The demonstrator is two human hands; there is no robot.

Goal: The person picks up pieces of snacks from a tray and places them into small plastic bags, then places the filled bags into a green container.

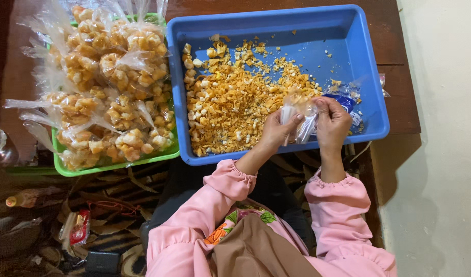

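Pink sleeves (210, 215) with gathered cuffs lay closest under us, and from them our two hands reached out over the near rim of the blue tray (358, 61). Between them we held a small clear plastic bag (299, 115). It was thin, crinkled and see-through, its mouth turned up toward the tray, and a little of the golden snack showed at its top. Our left hand (277, 131) pinched one edge of the bag, thumb pressed against the film and fingers curled behind it. Our right hand (332, 123) gripped the other side, fingers bent over the plastic. The bag hung just above the tray's front edge, beside the loose heap.

Inside the blue tray lay a broad pile of small fried snack pieces (235, 102), orange and yellow with paler bits mixed in, heaped toward the left and middle. Crumbs were scattered thinly over the bare blue bottom at the far right. A flat stack of empty plastic bags (348, 100) with a dark blue patch rested in the tray's near right corner, just beyond our right hand.

To the left, touching the blue tray, stood a green tray (112, 166). It was piled high with filled clear bags (112, 77) of the same snack, their twisted tops sticking out sideways.
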